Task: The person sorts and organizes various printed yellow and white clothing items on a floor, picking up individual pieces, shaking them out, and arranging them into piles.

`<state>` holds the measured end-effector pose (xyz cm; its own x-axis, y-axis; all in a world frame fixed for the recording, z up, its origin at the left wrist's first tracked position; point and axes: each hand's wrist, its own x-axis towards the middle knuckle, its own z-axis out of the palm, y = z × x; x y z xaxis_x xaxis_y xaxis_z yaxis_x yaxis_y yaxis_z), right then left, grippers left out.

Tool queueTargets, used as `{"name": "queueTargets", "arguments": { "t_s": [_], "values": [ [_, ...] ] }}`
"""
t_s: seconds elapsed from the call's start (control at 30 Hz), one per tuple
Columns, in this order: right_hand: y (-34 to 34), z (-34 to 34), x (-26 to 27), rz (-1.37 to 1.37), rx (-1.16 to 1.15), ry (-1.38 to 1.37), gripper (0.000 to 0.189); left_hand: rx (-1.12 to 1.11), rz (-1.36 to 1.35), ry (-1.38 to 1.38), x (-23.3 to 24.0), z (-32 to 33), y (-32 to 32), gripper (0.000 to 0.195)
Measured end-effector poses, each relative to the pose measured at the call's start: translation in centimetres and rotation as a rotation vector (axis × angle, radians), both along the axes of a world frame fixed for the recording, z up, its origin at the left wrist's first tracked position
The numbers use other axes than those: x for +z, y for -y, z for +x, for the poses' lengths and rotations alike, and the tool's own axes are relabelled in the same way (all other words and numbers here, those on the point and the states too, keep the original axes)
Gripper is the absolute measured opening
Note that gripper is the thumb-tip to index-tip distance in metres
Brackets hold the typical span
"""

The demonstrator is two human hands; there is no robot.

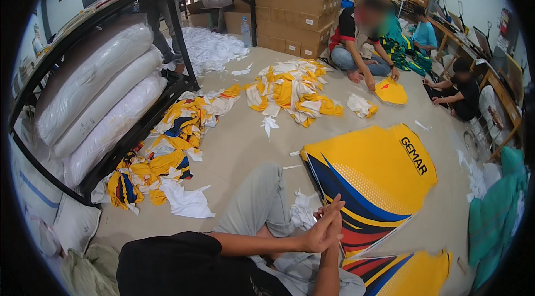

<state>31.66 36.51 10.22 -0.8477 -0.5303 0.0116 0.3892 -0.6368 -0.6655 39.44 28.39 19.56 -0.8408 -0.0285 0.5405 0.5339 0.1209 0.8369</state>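
My left hand [315, 237] and my right hand [334, 229] are pressed together in front of my crossed legs, partly covering each other. No object shows in either one. Just beyond them lies a stack of cut yellow fabric panels [376, 162] with blue, black and red stripes and printed lettering, flat on the floor. A second striped yellow fabric panel [409, 275] lies nearer, at the bottom edge. White fabric scraps [302, 212] sit between my raised knee and the large panel.
Yellow and white scraps [288, 91] are heaped ahead. A black metal-framed table [184, 41] holds plastic-wrapped rolls [104, 74] at left. Stacked cartons [292, 7] stand behind. A co-worker [359, 45] sits handling a small yellow panel [391, 90]. Green sacks [495, 216] lie at right.
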Motion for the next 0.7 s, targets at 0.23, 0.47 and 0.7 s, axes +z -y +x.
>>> {"name": "queueTargets", "arguments": {
  "t_s": [0.23, 0.47, 0.7],
  "values": [
    [0.4, 0.8, 0.8, -0.162, 0.006, 0.093, 0.045, -0.044, -0.125, -0.027, -0.6, 0.5, -1.1, 0.087],
    [0.3, 1.4, 1.3, -0.137, 0.068, 0.215, 0.039, -0.042, -0.163, -0.018, 0.7, 0.2, -0.6, 0.088],
    [-0.1, 1.4, 0.7, -0.204, 0.095, 0.259, 0.036, -0.107, -0.304, 0.068, -0.1, 0.1, -0.6, 0.088]
  ]
}}
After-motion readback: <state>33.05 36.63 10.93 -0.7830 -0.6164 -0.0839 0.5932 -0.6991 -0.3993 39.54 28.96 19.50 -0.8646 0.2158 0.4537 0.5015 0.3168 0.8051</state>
